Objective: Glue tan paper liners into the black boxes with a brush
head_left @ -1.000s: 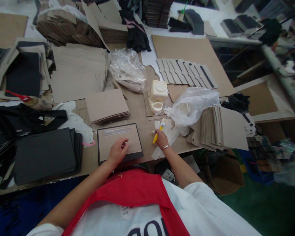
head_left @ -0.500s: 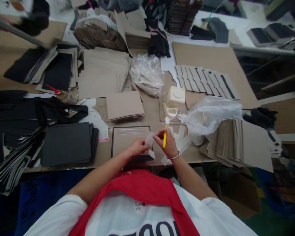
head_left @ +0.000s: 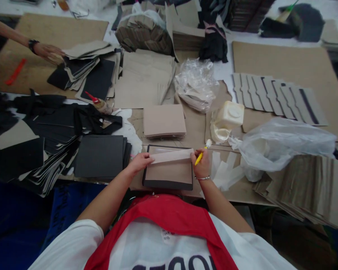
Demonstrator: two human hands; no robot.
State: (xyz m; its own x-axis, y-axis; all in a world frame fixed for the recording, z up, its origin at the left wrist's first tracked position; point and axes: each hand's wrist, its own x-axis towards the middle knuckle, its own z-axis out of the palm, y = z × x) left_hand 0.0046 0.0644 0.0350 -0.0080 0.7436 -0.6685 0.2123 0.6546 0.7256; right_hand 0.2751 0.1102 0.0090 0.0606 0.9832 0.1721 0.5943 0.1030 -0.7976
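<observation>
Left hand (head_left: pixel 141 162): fingers closed on the left end of the pale strip (head_left: pixel 173 156). Right hand (head_left: pixel 202 161): fingertips closed on the right end, the same hand also gripping the yellow brush (head_left: pixel 198 159). Two-ended hold presumably keeps the strip straight; brush tip points far, likely to keep it off the strip. Strip lies across the far part of the dark-edged board (head_left: pixel 169 172), at the desk (head_left: pixel 242 194)'s near edge; contact cannot be told. Strip: long, narrow, thin, nearly flat, slightly slanted. Board: tan face, dark border.
</observation>
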